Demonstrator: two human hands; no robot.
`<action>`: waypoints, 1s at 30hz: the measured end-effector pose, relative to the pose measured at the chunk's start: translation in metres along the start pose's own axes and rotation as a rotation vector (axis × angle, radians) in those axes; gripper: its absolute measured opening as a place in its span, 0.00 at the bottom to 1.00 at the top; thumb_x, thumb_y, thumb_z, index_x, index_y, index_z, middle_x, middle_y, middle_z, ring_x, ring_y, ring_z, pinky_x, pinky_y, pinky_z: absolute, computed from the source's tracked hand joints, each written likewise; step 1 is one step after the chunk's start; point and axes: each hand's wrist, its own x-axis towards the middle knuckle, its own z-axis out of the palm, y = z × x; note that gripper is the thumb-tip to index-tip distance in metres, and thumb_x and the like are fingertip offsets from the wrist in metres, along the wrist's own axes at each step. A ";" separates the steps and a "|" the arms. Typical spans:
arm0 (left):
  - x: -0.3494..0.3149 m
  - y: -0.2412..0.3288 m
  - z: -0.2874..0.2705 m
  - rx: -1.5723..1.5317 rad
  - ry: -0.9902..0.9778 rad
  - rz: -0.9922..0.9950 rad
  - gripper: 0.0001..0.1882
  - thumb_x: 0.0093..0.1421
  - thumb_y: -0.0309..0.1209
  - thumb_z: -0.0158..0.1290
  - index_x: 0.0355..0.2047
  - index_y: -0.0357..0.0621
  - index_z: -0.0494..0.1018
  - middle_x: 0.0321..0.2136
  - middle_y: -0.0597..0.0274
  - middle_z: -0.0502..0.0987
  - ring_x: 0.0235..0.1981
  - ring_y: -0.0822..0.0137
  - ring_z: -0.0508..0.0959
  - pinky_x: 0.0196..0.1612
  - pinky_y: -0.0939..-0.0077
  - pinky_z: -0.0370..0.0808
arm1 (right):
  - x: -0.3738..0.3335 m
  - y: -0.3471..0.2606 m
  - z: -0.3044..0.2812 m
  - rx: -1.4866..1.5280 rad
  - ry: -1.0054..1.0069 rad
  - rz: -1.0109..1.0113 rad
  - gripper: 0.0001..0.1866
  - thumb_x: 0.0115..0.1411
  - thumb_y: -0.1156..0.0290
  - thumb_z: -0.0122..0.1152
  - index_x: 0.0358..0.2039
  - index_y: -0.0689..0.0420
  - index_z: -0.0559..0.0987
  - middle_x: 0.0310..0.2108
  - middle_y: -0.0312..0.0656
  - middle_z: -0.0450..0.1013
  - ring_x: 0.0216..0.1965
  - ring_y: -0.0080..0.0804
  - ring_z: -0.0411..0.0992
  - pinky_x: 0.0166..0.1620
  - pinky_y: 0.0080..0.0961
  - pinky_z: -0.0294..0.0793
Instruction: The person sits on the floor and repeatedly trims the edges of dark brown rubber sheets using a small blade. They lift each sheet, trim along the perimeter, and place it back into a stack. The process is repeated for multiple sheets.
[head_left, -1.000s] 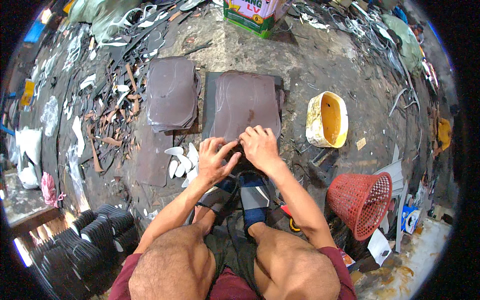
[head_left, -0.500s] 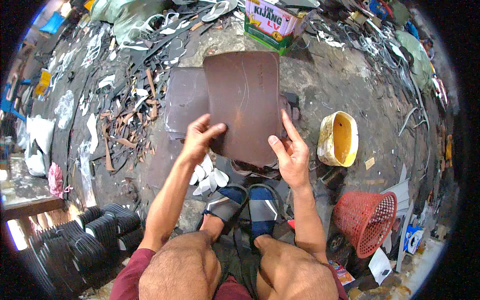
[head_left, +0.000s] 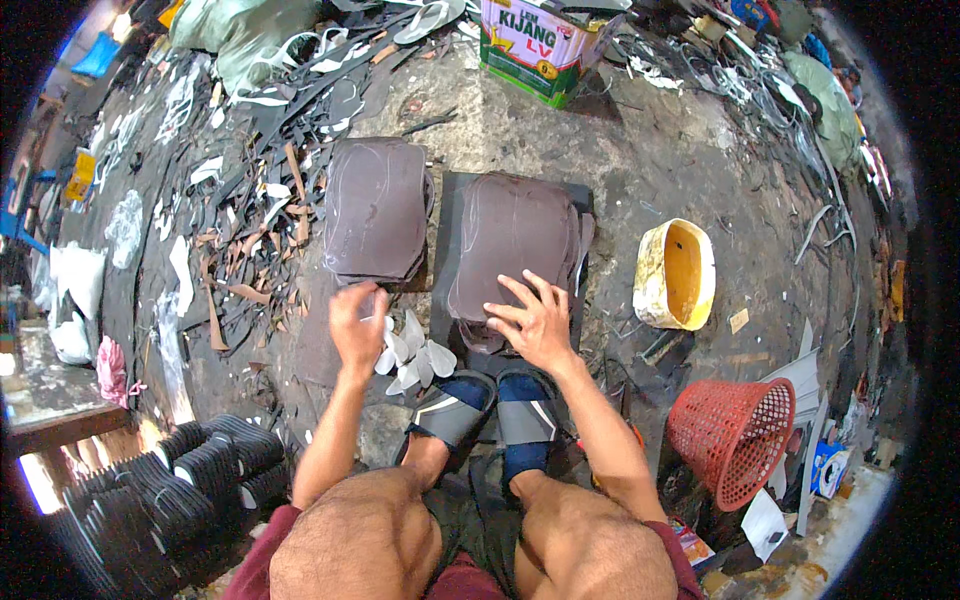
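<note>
Two stacks of brown sheets lie in front of me, the left stack (head_left: 375, 210) on the floor and the right stack (head_left: 515, 240) on a dark board (head_left: 455, 190). Thin pale lines mark their top sheets. My right hand (head_left: 540, 325) has its fingers spread over the near end of the right stack and holds nothing. Close to the near edge of the left stack is my left hand (head_left: 358, 328), its fingertips blurred, so its grip is unclear. Several white teardrop-shaped pieces (head_left: 425, 362) lie just right of that hand, before my sandals (head_left: 528, 408).
A yellow cut-open container (head_left: 685, 275) and a red perforated basket (head_left: 725, 440) stand at the right. Beyond the stacks is a printed tin (head_left: 535, 50). Scraps (head_left: 260, 240) litter the left floor; black sole-shaped pieces (head_left: 190, 475) are piled at the lower left.
The large brown sheet between my hands has left them and lies flat among the stacks; which one is unclear. My left hand moved down and left, my right hand inward onto the right stack.
</note>
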 end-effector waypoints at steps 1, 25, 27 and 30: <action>-0.021 0.005 -0.001 -0.121 -0.162 -0.202 0.12 0.59 0.30 0.66 0.44 0.47 0.83 0.45 0.57 0.83 0.47 0.54 0.79 0.53 0.60 0.75 | 0.007 0.007 0.001 0.013 0.031 0.017 0.12 0.65 0.56 0.63 0.45 0.41 0.88 0.53 0.34 0.81 0.61 0.39 0.73 0.60 0.45 0.70; -0.002 0.081 -0.012 -1.057 -0.550 -0.848 0.08 0.58 0.24 0.69 0.35 0.42 0.81 0.32 0.62 0.84 0.32 0.72 0.83 0.34 0.79 0.76 | 0.053 0.060 -0.056 -0.140 -0.220 0.124 0.10 0.67 0.59 0.62 0.40 0.52 0.82 0.48 0.41 0.81 0.48 0.45 0.80 0.45 0.46 0.79; -0.003 0.120 0.020 -1.148 -0.676 -0.757 0.09 0.59 0.24 0.69 0.39 0.39 0.81 0.34 0.61 0.85 0.32 0.70 0.83 0.36 0.77 0.80 | 0.069 0.145 -0.084 -0.026 0.533 0.367 0.11 0.71 0.60 0.56 0.45 0.55 0.77 0.44 0.47 0.80 0.39 0.51 0.81 0.36 0.46 0.81; 0.001 0.130 0.044 -0.955 -0.654 -0.687 0.14 0.60 0.25 0.68 0.46 0.33 0.83 0.36 0.59 0.85 0.32 0.70 0.84 0.34 0.77 0.82 | 0.120 0.069 -0.172 0.546 0.702 0.478 0.10 0.75 0.63 0.51 0.45 0.56 0.75 0.41 0.51 0.79 0.39 0.55 0.80 0.37 0.46 0.80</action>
